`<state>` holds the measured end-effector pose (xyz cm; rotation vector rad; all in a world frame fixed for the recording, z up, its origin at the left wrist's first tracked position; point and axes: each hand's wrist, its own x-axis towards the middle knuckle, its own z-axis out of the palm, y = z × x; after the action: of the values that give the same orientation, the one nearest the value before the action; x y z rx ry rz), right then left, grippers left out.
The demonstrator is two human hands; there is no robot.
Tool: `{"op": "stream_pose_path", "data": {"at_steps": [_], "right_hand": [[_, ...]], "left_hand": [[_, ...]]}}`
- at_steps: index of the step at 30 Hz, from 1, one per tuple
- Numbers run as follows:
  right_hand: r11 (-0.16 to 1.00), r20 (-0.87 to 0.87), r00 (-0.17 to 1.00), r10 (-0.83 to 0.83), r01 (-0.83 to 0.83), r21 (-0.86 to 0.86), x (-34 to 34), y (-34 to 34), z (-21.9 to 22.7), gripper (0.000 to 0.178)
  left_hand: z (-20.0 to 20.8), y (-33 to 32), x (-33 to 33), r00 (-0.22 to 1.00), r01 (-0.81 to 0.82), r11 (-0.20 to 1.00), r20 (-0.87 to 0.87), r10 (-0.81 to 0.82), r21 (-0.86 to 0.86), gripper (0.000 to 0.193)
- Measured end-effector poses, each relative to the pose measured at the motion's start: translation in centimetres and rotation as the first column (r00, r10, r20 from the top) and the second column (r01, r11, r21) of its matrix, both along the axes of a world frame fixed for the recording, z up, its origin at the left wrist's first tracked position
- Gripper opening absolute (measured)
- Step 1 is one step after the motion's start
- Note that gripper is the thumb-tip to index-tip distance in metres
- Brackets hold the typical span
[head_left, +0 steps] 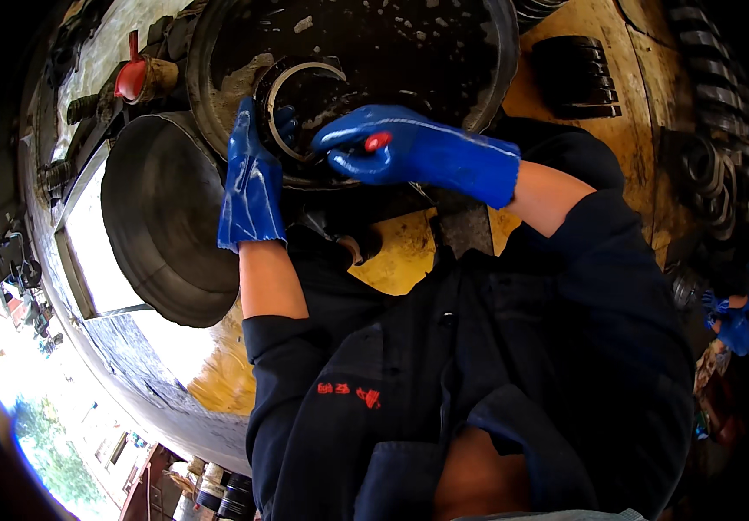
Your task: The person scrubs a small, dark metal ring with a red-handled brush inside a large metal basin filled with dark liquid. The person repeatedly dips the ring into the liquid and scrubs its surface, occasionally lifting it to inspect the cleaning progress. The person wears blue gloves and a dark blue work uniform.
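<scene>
1. Dark navy work jacket (478,382) fills the near foreground; both bare forearms rise from its sleeves into blue rubber gloves.
2. Right hand (409,152): fingers curled closed around a red-handled tool (378,141). Only the rounded red end shows between the glossy glove fingers, so the tool's long axis and heading cannot be told.
3. Left hand (253,174): fingers bent over the near edge of a metal ring (292,108), fingertips hooked inside it and touching its rim; a grip rather than an open palm.
4. That ring is thin, circular and grimy, lying roughly flat just beyond both sets of fingers, between the two hands.
5. Beyond the ring spreads a large black round basin (444,43), wet and flecked with pale bits.
6. Left of the left fingers lies a dull grey metal disc (161,217); farther off, a red funnel (131,78).
7. Right of the right hand, well apart, sit stacked dark rings (578,82) on a yellow surface (400,256).
</scene>
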<state>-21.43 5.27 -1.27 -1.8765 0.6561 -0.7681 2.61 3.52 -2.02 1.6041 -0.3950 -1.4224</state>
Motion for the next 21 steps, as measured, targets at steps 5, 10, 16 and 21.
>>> {"op": "stream_pose_path", "data": {"at_steps": [5, 10, 16, 21], "right_hand": [[0.952, -0.115, 0.969, -0.218, 0.185, -0.244, -0.1, -1.2, -2.4, 0.027], [0.931, -0.322, 0.874, -0.364, 0.326, -0.168, -2.1, -1.4, -3.5, 0.023], [0.915, -0.515, 0.828, -0.222, 0.359, 0.183, -2.7, -2.5, -1.9, 0.024], [0.988, -0.038, 0.995, 0.087, -0.091, -0.123, -0.1, -2.0, 0.4, 0.023]], "left_hand": [[0.3, -0.9, -1.2, 0.999, -0.003, 1.0, -0.034, 0.003, 0.011, 0.049], [0.3, -1.3, -1.2, 0.997, -0.072, 0.996, -0.028, 0.073, 0.044, 0.051], [-2.5, -0.7, 1.5, 0.995, 0.001, 0.995, -0.095, -0.01, -0.097, 0.074], [-2.1, -0.5, 1.8, 0.988, 0.002, 0.998, -0.155, -0.013, -0.07, 0.087]]}}
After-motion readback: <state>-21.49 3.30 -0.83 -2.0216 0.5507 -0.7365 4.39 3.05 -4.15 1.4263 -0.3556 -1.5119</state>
